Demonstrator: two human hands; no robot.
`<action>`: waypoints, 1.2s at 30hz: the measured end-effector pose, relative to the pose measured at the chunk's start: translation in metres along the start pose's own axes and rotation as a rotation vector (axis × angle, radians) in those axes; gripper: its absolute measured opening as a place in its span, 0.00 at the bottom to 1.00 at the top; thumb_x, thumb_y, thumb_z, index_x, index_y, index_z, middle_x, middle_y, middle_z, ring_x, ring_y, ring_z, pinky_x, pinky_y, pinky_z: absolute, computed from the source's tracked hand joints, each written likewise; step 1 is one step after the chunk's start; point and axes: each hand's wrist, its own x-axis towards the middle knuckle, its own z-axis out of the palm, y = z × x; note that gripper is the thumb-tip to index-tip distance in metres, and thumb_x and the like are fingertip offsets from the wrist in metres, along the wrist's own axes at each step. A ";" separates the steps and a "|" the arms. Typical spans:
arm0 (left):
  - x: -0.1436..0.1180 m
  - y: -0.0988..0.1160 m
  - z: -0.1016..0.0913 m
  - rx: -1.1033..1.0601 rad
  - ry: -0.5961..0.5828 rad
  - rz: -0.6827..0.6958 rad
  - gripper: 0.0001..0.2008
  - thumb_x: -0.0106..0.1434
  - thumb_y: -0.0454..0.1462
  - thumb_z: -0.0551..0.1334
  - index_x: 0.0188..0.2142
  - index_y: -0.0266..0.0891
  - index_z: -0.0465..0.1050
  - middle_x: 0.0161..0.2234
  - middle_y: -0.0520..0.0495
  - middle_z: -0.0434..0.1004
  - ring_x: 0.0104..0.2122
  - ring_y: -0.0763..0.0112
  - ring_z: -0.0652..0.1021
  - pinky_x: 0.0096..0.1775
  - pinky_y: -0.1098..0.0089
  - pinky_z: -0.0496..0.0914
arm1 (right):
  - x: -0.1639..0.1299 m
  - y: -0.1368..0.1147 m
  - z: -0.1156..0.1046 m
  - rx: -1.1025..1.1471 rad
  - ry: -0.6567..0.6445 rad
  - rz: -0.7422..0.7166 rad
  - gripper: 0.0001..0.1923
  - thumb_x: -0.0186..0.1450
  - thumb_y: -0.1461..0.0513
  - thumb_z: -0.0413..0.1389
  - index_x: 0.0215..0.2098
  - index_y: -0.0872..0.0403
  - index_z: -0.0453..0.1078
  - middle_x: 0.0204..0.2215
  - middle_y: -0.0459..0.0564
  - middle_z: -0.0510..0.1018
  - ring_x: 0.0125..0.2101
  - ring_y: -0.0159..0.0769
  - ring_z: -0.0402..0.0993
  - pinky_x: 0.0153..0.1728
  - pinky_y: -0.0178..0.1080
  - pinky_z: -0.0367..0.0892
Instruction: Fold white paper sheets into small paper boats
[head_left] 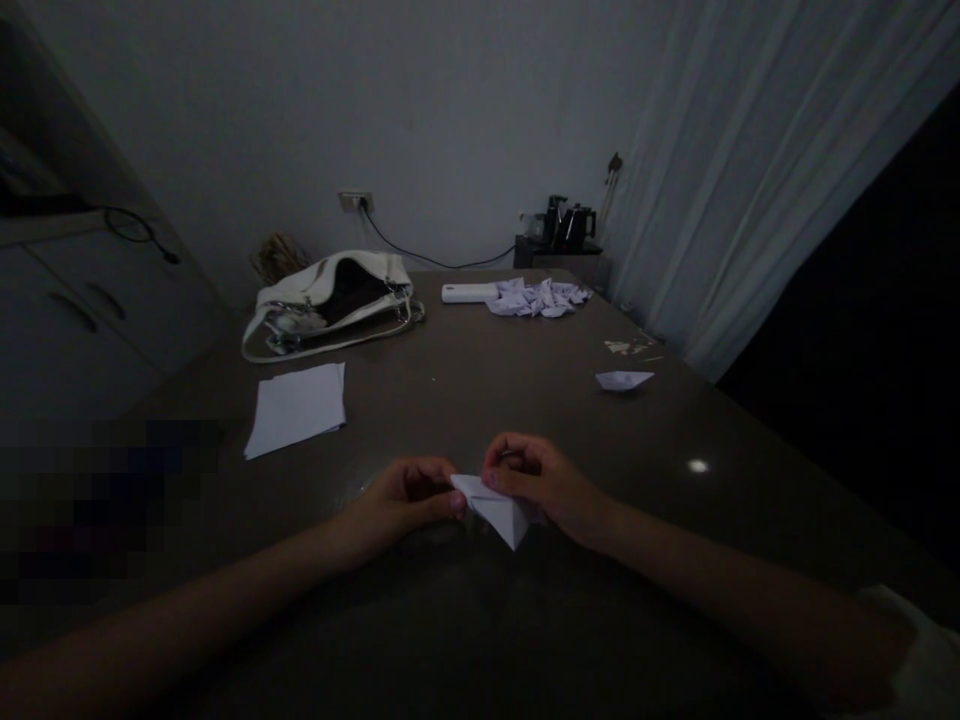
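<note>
A partly folded white paper (501,508) is held just above the dark table, one pointed corner hanging down toward me. My left hand (409,500) pinches its left tip between thumb and fingers. Along its upper edge, my right hand (551,488) grips the paper with the thumb on top and curled fingers behind. A finished-looking paper boat (624,380) lies farther off to the right. Beyond my left hand is a stack of white sheets (298,408).
A white handbag (337,295) stands at the back left of the table (450,390). Several folded papers (538,297) are piled beside a white cylindrical object (469,293). Paper scraps (628,347) lie near the right edge. A dark kettle (576,226) stands beyond, by the curtain (720,200).
</note>
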 end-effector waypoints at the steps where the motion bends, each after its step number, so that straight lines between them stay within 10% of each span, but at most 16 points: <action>1: 0.001 0.000 0.000 -0.024 0.025 -0.005 0.09 0.56 0.39 0.70 0.28 0.34 0.76 0.25 0.51 0.76 0.27 0.77 0.74 0.32 0.77 0.66 | 0.000 0.000 0.000 0.030 0.000 0.003 0.15 0.53 0.56 0.65 0.30 0.56 0.67 0.19 0.39 0.68 0.19 0.24 0.59 0.19 0.29 0.51; 11: 0.011 0.006 -0.002 -0.390 0.292 -0.053 0.13 0.51 0.37 0.73 0.33 0.32 0.76 0.29 0.48 0.75 0.29 0.76 0.74 0.35 0.77 0.69 | 0.001 -0.002 -0.001 0.350 -0.078 -0.053 0.16 0.54 0.59 0.65 0.40 0.55 0.73 0.34 0.47 0.76 0.33 0.29 0.71 0.35 0.33 0.63; 28: 0.007 0.008 0.007 -0.109 0.061 -0.096 0.14 0.54 0.39 0.71 0.39 0.36 0.77 0.33 0.48 0.77 0.33 0.74 0.73 0.36 0.76 0.65 | 0.006 0.007 -0.004 0.368 -0.045 0.033 0.24 0.49 0.63 0.69 0.40 0.54 0.67 0.32 0.43 0.74 0.30 0.27 0.71 0.35 0.34 0.66; 36: 0.012 0.005 -0.001 -0.051 0.140 -0.079 0.15 0.53 0.45 0.69 0.34 0.35 0.77 0.27 0.50 0.75 0.27 0.73 0.71 0.30 0.74 0.63 | 0.006 0.008 -0.004 0.393 -0.088 0.104 0.31 0.47 0.66 0.70 0.46 0.53 0.64 0.32 0.44 0.77 0.33 0.30 0.75 0.35 0.34 0.67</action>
